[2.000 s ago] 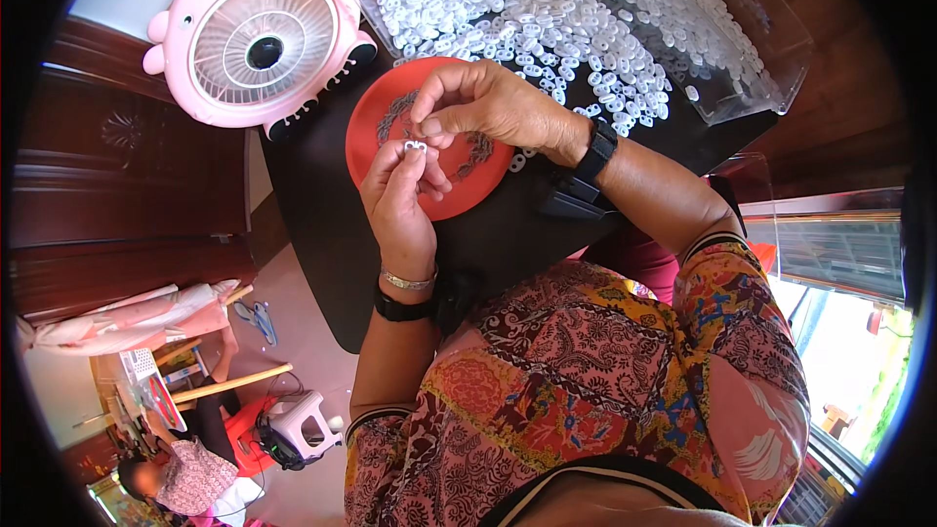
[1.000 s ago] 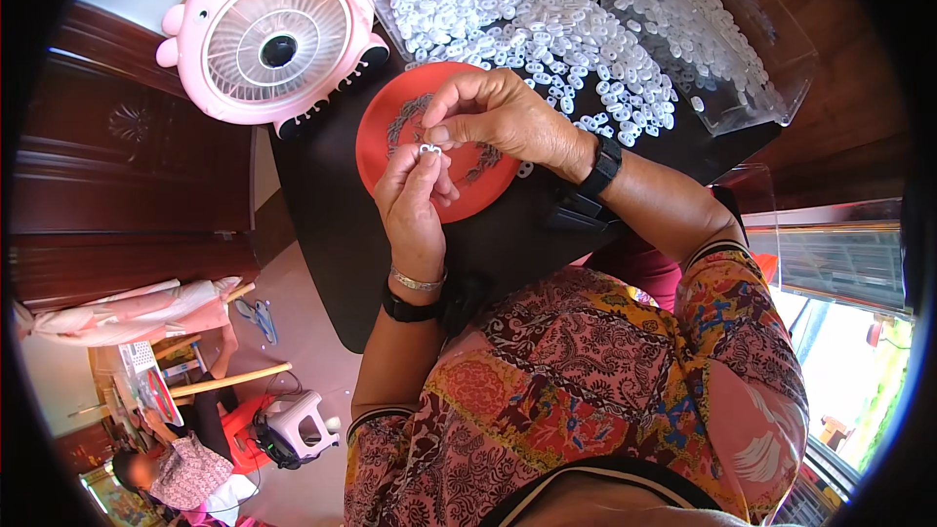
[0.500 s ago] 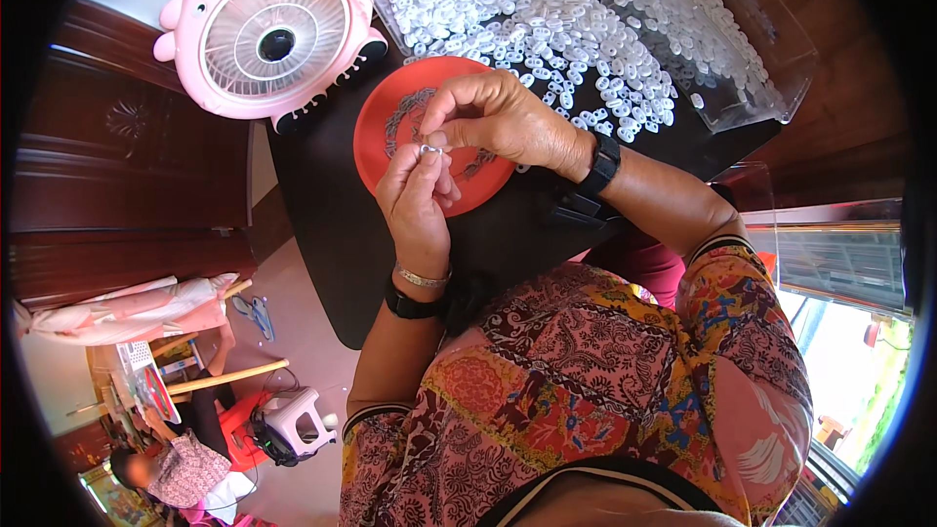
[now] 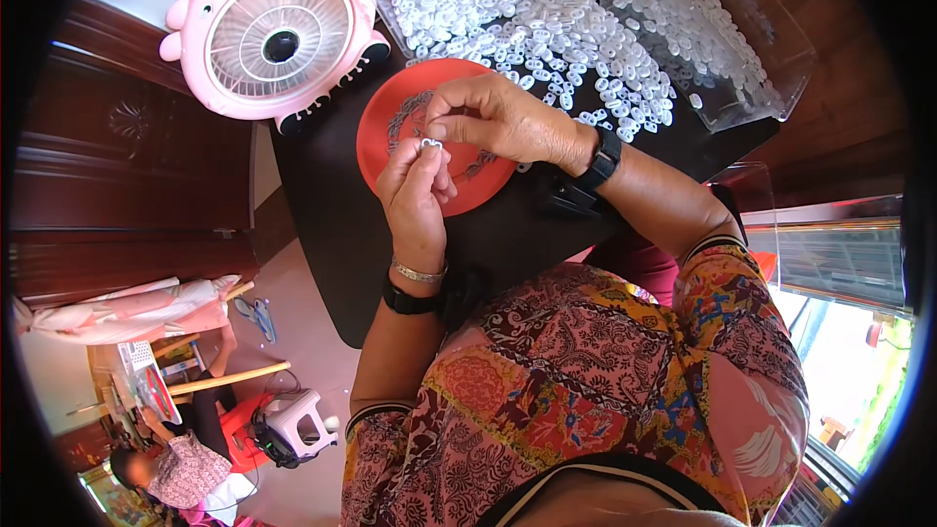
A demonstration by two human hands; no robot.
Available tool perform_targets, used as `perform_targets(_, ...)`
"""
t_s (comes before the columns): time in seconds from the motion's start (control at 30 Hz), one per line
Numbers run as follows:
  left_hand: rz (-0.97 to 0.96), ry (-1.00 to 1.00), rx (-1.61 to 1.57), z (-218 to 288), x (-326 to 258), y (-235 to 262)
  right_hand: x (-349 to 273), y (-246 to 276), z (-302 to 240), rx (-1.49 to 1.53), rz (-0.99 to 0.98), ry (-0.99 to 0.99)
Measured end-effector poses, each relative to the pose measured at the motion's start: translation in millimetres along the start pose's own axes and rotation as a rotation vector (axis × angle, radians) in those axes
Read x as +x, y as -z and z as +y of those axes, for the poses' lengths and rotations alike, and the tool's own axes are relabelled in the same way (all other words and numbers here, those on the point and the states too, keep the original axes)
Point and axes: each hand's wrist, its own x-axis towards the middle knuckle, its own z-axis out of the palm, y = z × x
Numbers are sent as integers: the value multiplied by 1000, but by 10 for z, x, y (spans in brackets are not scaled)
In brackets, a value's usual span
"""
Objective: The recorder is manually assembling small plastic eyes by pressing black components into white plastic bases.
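Both hands meet over a red round plate (image 4: 388, 137) on a black table (image 4: 332, 234). My left hand (image 4: 415, 197) pinches a small white plastic piece (image 4: 429, 143) at its fingertips. My right hand (image 4: 503, 122) reaches in from the right and pinches the same piece, its wrist wearing a black watch. A bracelet and a black band sit on the left wrist. A large heap of small white plastic pieces (image 4: 517, 10) lies just beyond the plate.
A pink pig-shaped fan (image 4: 278, 34) stands at the table's far left. A clear plastic tray (image 4: 712, 39) holds more white pieces at the far right. Below left, another person (image 4: 171, 468) sits on the floor near a small stool (image 4: 293, 425).
The hands stay together over the plate, fingers shifting slightly around the small piece. The view has drifted a little.
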Motion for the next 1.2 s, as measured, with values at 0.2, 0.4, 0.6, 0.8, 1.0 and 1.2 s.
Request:
perform_targets(0.2,0,6,-39,-23,-19,-28,-40,-64,-67,-204,50,34)
perform_targets(0.4,19,18,-2,49,-39,-64,-33,-44,-98,-291,81,141)
perform_targets(0.6,8,-4,-68,33,-6,-10,10,323,-355,-261,267,43)
perform_targets(0.8,65,-68,-82,30,-36,-20,-467,349,-1303,-317,47,234)
perform_targets(1.0,64,62,-125,73,6,-8,-661,-171,-1902,-366,-191,799)
perform_targets(1.2,-41,-1,-88,71,-11,-46,-900,-311,-2051,-380,-126,819)
